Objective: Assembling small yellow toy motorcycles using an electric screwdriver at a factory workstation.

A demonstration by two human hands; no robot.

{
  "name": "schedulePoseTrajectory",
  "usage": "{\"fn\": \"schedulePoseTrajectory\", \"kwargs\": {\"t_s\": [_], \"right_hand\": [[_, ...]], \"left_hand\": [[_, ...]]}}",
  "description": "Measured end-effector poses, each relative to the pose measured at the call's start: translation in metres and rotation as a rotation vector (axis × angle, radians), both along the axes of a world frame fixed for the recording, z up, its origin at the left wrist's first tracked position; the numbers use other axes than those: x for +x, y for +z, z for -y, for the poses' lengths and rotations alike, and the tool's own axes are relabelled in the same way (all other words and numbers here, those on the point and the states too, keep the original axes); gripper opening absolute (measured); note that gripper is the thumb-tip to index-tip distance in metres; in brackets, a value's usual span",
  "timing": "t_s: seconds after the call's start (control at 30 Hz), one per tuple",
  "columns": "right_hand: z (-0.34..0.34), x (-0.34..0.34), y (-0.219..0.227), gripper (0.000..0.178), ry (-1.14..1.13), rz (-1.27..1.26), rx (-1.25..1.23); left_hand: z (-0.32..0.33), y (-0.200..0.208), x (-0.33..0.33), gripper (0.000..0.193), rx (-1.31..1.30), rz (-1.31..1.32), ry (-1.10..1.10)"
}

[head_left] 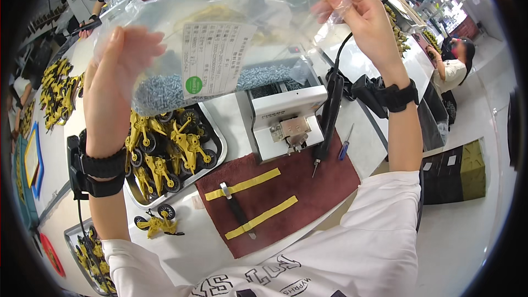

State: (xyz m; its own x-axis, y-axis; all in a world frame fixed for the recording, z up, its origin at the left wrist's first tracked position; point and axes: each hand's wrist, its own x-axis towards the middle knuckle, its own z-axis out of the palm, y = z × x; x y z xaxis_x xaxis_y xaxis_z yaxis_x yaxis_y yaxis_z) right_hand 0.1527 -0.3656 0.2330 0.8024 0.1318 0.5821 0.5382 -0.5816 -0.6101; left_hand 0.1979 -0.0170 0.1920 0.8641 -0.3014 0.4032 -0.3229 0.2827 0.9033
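A clear plastic bag with a white label hangs between my raised hands, with many small silvery screws gathered at its bottom. My left hand is curled round the bag's left side, partly seen through the film. At the upper right corner my right hand pinches the bag's edge. The bag's lower end is over a white and grey screw feeder, and screws also show around the feeder's open top. Bag and machine overlap, so I cannot tell whether they touch.
A metal tray of yellow-black toy motorcycles stands left of the feeder; one loose motorcycle lies nearer. A black electric screwdriver and blue-handled screwdriver are at the right. A maroon cloth with yellow strips lies in front. Other people work nearby.
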Motion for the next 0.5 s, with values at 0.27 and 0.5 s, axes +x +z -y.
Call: {"fn": "schedulePoseTrajectory", "kwargs": {"t_s": [0.27,0.5], "right_hand": [[-0.006,-0.006,0.018,0.014,0.013,0.027,-0.055],[-0.004,-0.006,0.015,0.018,-0.004,-0.034,-0.020]], "left_hand": [[0.000,0.004,-0.014,0.036,-0.036,-0.042,0.033],[0.004,0.005,-0.013,0.038,-0.037,-0.019,0.021]]}}
